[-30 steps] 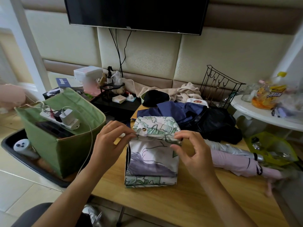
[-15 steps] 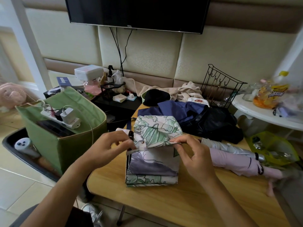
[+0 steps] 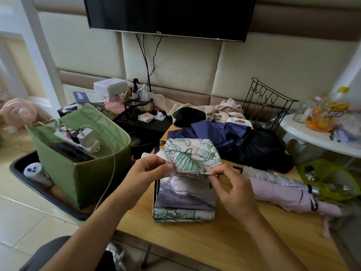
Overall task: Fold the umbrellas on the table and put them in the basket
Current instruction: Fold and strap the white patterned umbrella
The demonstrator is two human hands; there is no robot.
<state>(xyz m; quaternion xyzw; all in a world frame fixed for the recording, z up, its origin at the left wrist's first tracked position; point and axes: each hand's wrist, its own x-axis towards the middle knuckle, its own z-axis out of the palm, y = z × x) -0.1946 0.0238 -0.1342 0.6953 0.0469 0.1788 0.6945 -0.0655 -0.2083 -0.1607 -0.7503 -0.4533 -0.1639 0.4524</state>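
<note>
Head view looks down on the wooden table [image 3: 224,241], where the floral umbrella [image 3: 185,192] lies folded flat near the front edge; the left hand [image 3: 145,173] pinches its strap end at the upper left corner; the right hand [image 3: 234,190] pinches the same strap between thumb and forefinger, other fingers loosely curled; a pink umbrella [image 3: 283,194] lies rolled just to the right; the green basket [image 3: 82,169] stands on the floor left of the table, holding a power strip [image 3: 78,139] and chargers.

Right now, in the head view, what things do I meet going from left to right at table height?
Pink fan → green basket → left hand → floral umbrella → right hand → pink umbrella
</note>
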